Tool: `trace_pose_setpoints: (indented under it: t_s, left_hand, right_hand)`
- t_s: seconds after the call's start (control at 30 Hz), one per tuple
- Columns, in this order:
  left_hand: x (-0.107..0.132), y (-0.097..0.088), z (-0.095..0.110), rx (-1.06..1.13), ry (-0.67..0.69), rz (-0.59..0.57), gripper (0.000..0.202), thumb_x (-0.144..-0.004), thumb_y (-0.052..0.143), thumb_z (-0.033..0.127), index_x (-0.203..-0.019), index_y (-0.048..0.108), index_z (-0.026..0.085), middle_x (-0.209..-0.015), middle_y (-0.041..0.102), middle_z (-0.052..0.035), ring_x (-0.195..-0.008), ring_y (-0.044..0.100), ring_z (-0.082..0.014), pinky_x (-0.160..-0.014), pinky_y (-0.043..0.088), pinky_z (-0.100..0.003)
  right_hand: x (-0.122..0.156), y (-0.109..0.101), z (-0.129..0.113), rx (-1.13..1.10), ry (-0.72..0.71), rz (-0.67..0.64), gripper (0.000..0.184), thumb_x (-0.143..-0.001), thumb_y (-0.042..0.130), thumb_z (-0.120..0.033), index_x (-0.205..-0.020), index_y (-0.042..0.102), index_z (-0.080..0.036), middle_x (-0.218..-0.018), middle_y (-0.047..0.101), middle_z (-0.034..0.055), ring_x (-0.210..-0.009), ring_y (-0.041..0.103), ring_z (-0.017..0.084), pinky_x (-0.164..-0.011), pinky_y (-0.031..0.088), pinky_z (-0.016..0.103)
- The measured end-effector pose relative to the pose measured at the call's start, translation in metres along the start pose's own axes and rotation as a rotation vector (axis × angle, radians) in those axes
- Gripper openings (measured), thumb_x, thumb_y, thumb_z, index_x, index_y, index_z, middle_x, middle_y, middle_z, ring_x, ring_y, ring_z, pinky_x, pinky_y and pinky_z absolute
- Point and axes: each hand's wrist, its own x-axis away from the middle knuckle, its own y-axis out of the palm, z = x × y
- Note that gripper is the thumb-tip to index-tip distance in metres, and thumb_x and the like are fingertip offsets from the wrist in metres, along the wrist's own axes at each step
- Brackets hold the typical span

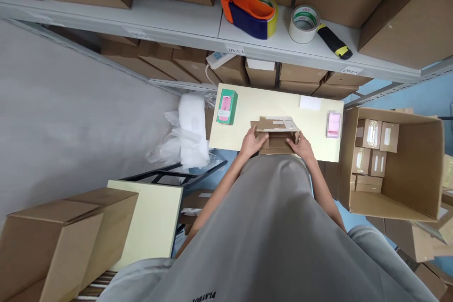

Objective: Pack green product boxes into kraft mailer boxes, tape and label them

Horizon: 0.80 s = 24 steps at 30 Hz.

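Observation:
A small open cardboard box (275, 133) sits at the near edge of a pale yellow table (255, 104). My left hand (252, 143) grips the box's left side and my right hand (303, 145) grips its right side, fingers curled over the flaps. A white label shows on the box's far flap. A green and pink product box (227, 107) lies on the table to the left. A pink item (333, 124), blurred, lies to the right, and a white paper slip (310, 102) is behind it.
A big open carton (421, 170) of small boxes stands at right. On the shelf above lie an orange tape dispenser (249, 12), a tape roll (304, 23) and a black-yellow knife (334, 41). White packing foam (191, 132) is piled at left, with another table (152, 217) and carton (60, 240) near left.

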Motion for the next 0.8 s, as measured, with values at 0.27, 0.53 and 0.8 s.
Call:
trace_pose_setpoints:
  t_s: [0.27,0.53,0.8]
  left_hand:
    - [-0.001,0.004,0.001,-0.005,-0.012,-0.029,0.079,-0.075,0.102,0.059,-0.139,0.073,0.022,-0.146,0.076,-0.0223,-0.138,0.073,-0.0421,-0.121,0.056,-0.057]
    - [-0.012,-0.003,0.008,0.067,0.053,0.01,0.069,-0.082,0.096,0.063,-0.133,0.075,0.023,-0.145,0.069,-0.0187,-0.129,0.074,-0.0337,-0.115,0.062,-0.054]
    - [-0.008,-0.009,0.015,-0.089,0.113,-0.192,0.087,-0.067,0.107,0.061,-0.14,0.079,0.023,-0.168,0.055,-0.0194,-0.162,0.054,-0.0427,-0.137,0.046,-0.054]
  right_hand:
    - [-0.008,-0.021,-0.014,-0.112,0.073,0.017,0.089,-0.104,0.043,-0.092,-0.143,0.069,-0.017,-0.111,0.084,0.025,-0.118,0.078,0.048,-0.105,0.058,0.059]
    - [0.018,-0.043,-0.035,-0.115,-0.022,0.019,0.087,-0.111,0.041,-0.082,-0.172,0.047,-0.02,-0.162,0.068,0.0238,-0.134,0.074,0.045,-0.114,0.056,0.06]
    - [0.011,-0.038,-0.025,0.009,-0.139,-0.036,0.091,-0.095,0.079,-0.077,-0.168,0.059,-0.027,-0.167,0.062,0.0221,-0.136,0.073,0.044,-0.116,0.059,0.054]
